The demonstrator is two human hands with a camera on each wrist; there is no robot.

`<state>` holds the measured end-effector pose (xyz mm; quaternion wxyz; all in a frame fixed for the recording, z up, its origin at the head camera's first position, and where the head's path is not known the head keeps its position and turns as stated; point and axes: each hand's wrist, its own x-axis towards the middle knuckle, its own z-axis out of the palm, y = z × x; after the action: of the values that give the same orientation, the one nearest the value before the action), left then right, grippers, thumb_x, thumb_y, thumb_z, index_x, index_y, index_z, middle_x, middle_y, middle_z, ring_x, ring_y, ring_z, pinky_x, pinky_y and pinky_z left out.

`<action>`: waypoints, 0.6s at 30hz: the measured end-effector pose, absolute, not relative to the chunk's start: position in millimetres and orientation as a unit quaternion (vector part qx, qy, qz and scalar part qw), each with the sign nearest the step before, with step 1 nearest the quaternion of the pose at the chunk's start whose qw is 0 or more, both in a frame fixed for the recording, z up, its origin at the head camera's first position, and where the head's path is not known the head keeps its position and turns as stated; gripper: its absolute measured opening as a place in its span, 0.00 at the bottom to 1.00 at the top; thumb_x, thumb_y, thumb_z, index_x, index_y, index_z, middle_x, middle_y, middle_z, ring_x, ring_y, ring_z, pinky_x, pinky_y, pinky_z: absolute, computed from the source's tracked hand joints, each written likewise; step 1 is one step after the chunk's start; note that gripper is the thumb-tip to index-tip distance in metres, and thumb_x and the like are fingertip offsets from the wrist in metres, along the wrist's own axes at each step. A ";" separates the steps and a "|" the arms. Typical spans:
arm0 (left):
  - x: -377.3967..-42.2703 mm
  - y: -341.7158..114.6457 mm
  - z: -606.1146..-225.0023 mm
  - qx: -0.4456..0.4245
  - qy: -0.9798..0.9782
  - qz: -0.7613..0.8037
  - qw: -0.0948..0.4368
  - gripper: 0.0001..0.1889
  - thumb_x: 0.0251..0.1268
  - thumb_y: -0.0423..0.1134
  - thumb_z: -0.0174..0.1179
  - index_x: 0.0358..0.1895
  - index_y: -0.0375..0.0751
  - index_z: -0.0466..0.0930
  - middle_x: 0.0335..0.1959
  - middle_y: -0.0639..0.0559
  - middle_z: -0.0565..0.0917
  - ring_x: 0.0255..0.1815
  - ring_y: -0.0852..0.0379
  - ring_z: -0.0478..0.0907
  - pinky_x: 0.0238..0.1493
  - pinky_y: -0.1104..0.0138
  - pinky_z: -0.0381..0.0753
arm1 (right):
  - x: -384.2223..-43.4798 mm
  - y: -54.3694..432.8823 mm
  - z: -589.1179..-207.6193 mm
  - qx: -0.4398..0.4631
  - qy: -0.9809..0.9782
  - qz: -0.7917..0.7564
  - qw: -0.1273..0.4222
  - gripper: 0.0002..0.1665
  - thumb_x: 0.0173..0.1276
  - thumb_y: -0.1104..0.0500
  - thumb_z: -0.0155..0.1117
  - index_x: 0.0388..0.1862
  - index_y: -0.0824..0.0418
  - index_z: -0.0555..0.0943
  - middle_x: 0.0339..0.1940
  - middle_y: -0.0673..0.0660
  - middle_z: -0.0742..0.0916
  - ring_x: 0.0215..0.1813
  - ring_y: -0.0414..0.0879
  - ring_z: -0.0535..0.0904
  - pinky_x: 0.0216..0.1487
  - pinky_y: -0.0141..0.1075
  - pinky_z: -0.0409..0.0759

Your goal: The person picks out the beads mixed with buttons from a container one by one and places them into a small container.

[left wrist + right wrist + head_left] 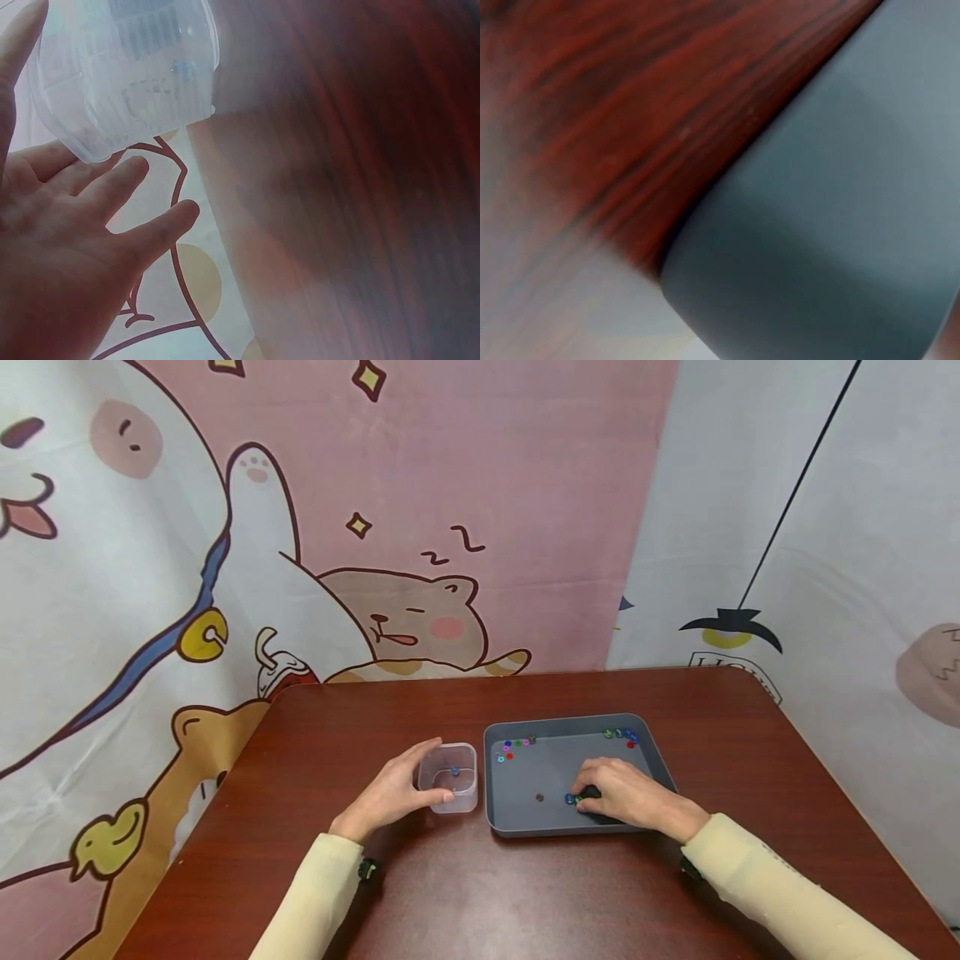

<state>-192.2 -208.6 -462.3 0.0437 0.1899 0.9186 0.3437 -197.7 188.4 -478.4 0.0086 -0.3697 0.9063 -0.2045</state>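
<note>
My left hand holds a clear plastic box, thumb on its near side and index finger on its far side. In the left wrist view, the other fingers spread below the box. A small blue bead lies inside it. Over the near part of a grey tray, my right hand has a small green bead between thumb and fingertips. A blue bead sits right beside these fingertips. The right wrist view shows the tray's outer side but no fingers.
Small coloured rings and beads sit in the tray's far left corner. More glassy beads lie at its far right. A brown bead is left of my right hand. Beneath everything is a dark red wooden table, before a cartoon-printed cloth.
</note>
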 end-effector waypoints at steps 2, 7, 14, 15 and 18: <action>-192.1 -208.3 -461.8 0.191 0.918 0.344 0.043 0.50 0.57 0.56 0.78 0.80 0.44 0.63 0.78 0.46 0.68 0.77 0.45 0.66 0.73 0.45 0.66 | -197.7 188.3 -478.2 -0.373 0.906 -0.202 0.005 0.08 0.63 0.58 0.79 0.41 0.56 0.91 0.41 0.46 0.86 0.44 0.44 0.83 0.43 0.40 0.83; -191.8 -207.9 -461.0 0.195 0.917 0.345 0.041 0.49 0.57 0.55 0.78 0.80 0.44 0.64 0.78 0.46 0.68 0.76 0.45 0.66 0.73 0.45 0.67 | -197.1 188.1 -478.2 -0.376 0.905 -0.200 -0.001 0.07 0.63 0.59 0.79 0.40 0.56 0.90 0.40 0.46 0.86 0.43 0.43 0.82 0.43 0.39 0.83; -191.7 -208.4 -462.2 0.187 0.918 0.346 0.050 0.50 0.57 0.54 0.78 0.80 0.45 0.63 0.78 0.47 0.67 0.77 0.46 0.65 0.74 0.46 0.66 | -196.9 190.4 -476.5 -0.373 0.904 -0.207 -0.001 0.06 0.64 0.59 0.78 0.40 0.56 0.91 0.40 0.46 0.87 0.43 0.44 0.83 0.43 0.41 0.83; -191.7 -208.4 -462.3 0.187 0.918 0.346 0.050 0.50 0.57 0.55 0.78 0.80 0.45 0.63 0.78 0.47 0.67 0.77 0.46 0.65 0.74 0.46 0.65 | -196.6 190.9 -475.8 -0.369 0.905 -0.210 0.002 0.07 0.64 0.58 0.78 0.40 0.56 0.91 0.41 0.45 0.87 0.44 0.44 0.84 0.44 0.41 0.84; -191.8 -208.4 -462.2 0.187 0.918 0.346 0.049 0.50 0.57 0.55 0.78 0.80 0.45 0.63 0.78 0.47 0.67 0.77 0.46 0.65 0.73 0.45 0.66 | -195.9 192.5 -473.0 -0.364 0.905 -0.220 0.003 0.07 0.65 0.58 0.77 0.42 0.56 0.91 0.41 0.46 0.87 0.44 0.44 0.84 0.45 0.43 0.84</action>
<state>-191.8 -208.4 -462.2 0.0489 0.1871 0.9181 0.3459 -195.9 192.5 -473.0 0.0030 -0.3638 0.9051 -0.2198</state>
